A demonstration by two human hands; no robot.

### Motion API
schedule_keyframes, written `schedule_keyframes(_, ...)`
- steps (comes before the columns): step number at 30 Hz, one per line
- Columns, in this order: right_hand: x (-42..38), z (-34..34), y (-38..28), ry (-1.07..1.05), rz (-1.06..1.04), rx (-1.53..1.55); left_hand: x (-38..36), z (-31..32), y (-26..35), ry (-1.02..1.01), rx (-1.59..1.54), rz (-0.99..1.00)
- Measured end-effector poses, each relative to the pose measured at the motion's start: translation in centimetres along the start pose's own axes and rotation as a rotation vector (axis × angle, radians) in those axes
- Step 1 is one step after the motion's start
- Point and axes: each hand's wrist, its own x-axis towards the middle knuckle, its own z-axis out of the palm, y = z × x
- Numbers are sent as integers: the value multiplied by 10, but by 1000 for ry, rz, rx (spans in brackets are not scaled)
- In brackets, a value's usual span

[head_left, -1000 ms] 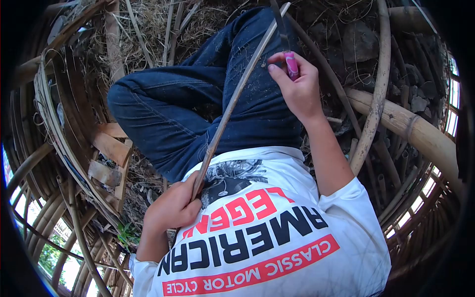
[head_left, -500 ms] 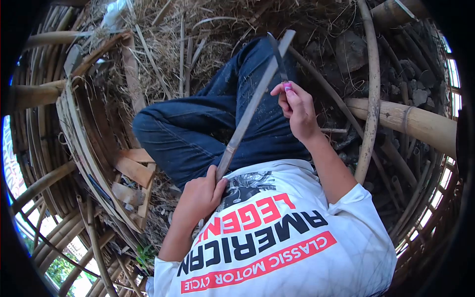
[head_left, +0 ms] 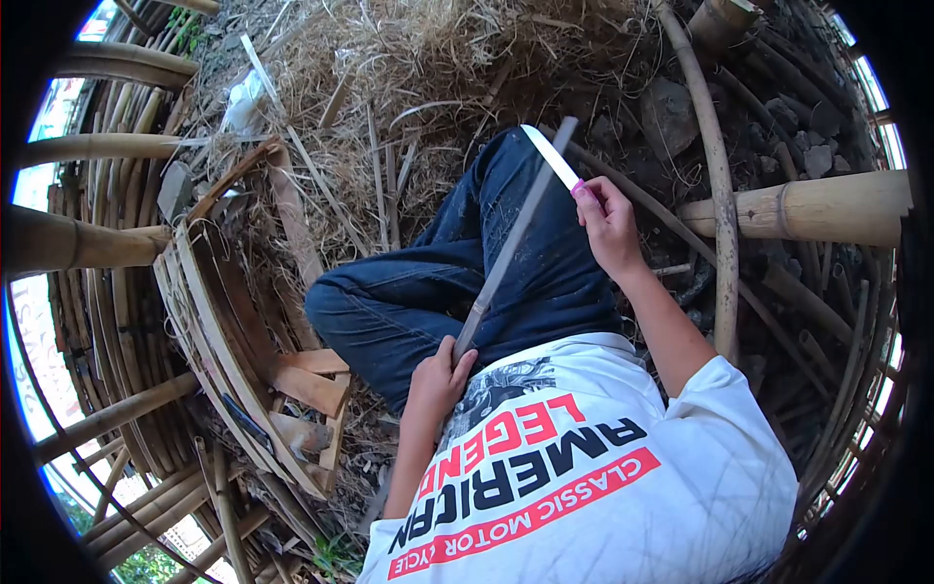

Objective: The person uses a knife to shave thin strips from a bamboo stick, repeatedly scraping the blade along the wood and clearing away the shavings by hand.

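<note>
A long flat strip of bamboo point(head_left: 514, 243) slants across the jeans, its far end beyond the knee. Its near end, close to the shirt, is gripped in my left hand point(head_left: 438, 382). My right hand point(head_left: 609, 222) is closed round the pink handle point(head_left: 580, 188) of a knife. The knife's blade point(head_left: 550, 156) shines white and points up and left, its middle passing over or beside the far part of the strip; contact between them cannot be told.
Curved bamboo slats point(head_left: 209, 336) and wood pieces point(head_left: 309, 382) lie at the left. Dry shavings point(head_left: 438, 58) cover the ground ahead. A thick bamboo pole point(head_left: 808, 209) and a thinner upright pole point(head_left: 715, 156) stand close on the right, beside stones point(head_left: 669, 117).
The view has shifted, so the scene sits lower and further right. The knife has turned, its blade now tilted more to the left and bright instead of dark. Both hands keep their hold.
</note>
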Motion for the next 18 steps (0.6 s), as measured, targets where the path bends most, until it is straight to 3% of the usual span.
schedule_keyframes(3,4,10,3,28,-26,12,7,4,-12,48,-102,-27)
schedule_keyframes(5,6,17,10,-19,137,137,11,4,-22,88,-261,-24)
schedule_keyframes(7,7,28,20,-26,141,203,24,11,-46,103,-296,4)
schedule_keyframes(9,8,37,29,-60,397,454,33,11,-58,21,-653,-7)
schedule_keyframes(10,12,46,37,-15,362,375,29,-8,-38,-112,-815,-195)
schedule_keyframes(13,25,46,39,-22,407,337,31,-16,-45,-233,-968,-293)
schedule_keyframes(18,29,36,34,-141,490,357,30,-19,-40,-208,-1009,-257)
